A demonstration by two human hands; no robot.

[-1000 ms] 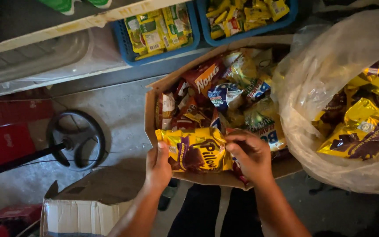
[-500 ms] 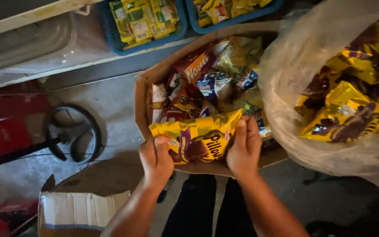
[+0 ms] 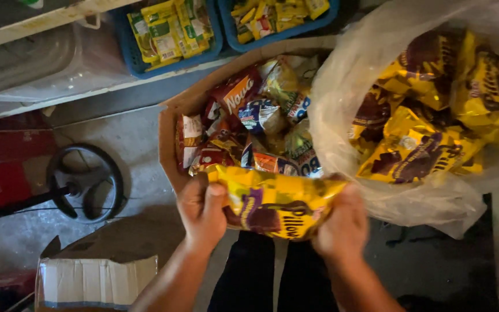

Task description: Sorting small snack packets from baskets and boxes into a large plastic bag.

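Yellow snack packet (image 3: 275, 202) with brown markings sits crosswise between both hands, just above the near edge of the cardboard box (image 3: 171, 124), in front of the person's dark trouser legs. First by size comes the clear plastic bag (image 3: 342, 110) at the right, bulging with more yellow-and-brown packets (image 3: 417, 150); its top and right side run out of the picture, and the film blurs what lies deeper inside. The cardboard box comes next, packed with mixed snack packets (image 3: 244, 110) in red, blue, green and yellow; its right part disappears behind the bag, and the bottom layers cannot be seen. Above it, two blue baskets (image 3: 128, 49) of small yellow and green sachets are cut off by the top edge. A white-lined open carton (image 3: 96, 280) lies at the lower left, partly out of frame, with a black round-based stand (image 3: 88, 182) on the grey floor beyond it; what the stand carries is unclear in the dim light. The left hand (image 3: 200, 211) is clenched around the packet's left end, fingers wrapped over the top and the thumb hidden. The right hand (image 3: 342, 222) grips the right end from behind, so only its back shows and the fingertips are covered by the wrapper.
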